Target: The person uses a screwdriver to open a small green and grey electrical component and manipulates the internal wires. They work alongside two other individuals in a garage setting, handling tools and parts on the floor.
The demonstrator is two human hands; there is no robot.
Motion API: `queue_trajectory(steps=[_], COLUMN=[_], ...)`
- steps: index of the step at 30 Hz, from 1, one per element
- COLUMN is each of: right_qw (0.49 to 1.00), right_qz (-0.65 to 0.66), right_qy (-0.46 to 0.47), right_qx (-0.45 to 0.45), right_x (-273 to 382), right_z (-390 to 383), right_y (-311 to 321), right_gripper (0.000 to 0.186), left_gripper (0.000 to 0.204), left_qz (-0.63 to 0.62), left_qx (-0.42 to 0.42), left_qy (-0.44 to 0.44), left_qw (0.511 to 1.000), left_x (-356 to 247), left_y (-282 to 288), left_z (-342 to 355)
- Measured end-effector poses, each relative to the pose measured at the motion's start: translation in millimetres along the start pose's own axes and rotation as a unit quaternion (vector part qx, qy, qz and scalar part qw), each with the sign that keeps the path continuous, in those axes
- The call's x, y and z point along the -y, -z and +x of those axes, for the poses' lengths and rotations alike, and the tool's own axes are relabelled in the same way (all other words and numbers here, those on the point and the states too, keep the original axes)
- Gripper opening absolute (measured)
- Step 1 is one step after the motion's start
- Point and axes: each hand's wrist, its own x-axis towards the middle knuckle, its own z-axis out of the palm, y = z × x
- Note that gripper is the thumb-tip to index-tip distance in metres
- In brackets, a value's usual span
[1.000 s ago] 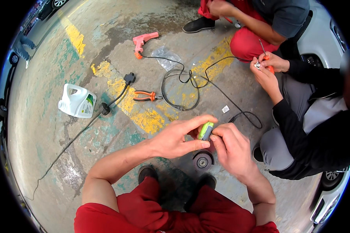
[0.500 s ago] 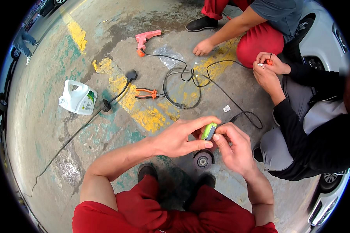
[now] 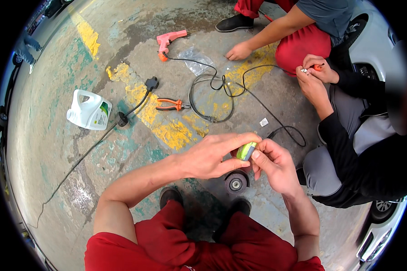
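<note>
Held between the thumb and fingers of my left hand is a small block-shaped green-and-grey object; its exact kind is unclear. My right hand has its thumb and fingertips closed at the right edge of the same object. Whether a smaller piece is pinched there is hidden. Below both hands, on the floor, lies an angle grinder with a round disc; its body is mostly covered by my hands.
Ahead lie orange-handled pliers, a coiled cable, a pink gun-shaped tool and a clear plastic bag. Left are a white jug and a black plug. Two people crouch at right, one holding small parts.
The green-and-grey object has tilted and moved slightly up and right in my left hand. My right fingers have shifted a little along its edge.
</note>
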Motion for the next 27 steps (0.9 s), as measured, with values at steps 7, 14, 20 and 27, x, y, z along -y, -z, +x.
queue_trajectory(steps=[7, 14, 20, 27], right_qw=[0.998, 0.801, 0.862, 0.978], right_qz=[-0.045, -0.476, -0.416, -0.176], right_qy=[0.018, 0.344, 0.279, 0.102], right_qx=[-0.037, -0.115, -0.078, -0.036], right_x=[-7.2, -0.1, -1.7, -10.9], right_z=[1.8, 8.4, 2.9, 0.2], right_y=[-7.9, -8.5, -5.4, -5.7], right_gripper=[0.011, 0.014, 0.010, 0.014], left_gripper=[0.062, 0.067, 0.066, 0.066], left_qz=[-0.052, -0.375, -0.330, -0.190], left_qx=[0.012, 0.009, 0.017, 0.006], left_qy=[0.071, 0.207, 0.213, 0.155], left_qw=[0.996, 0.904, 0.920, 0.970], left_x=[-3.3, 2.4, -3.4, -3.2], left_y=[2.8, -10.1, -11.0, -12.7], left_z=[-0.6, -7.3, -5.1, -9.6])
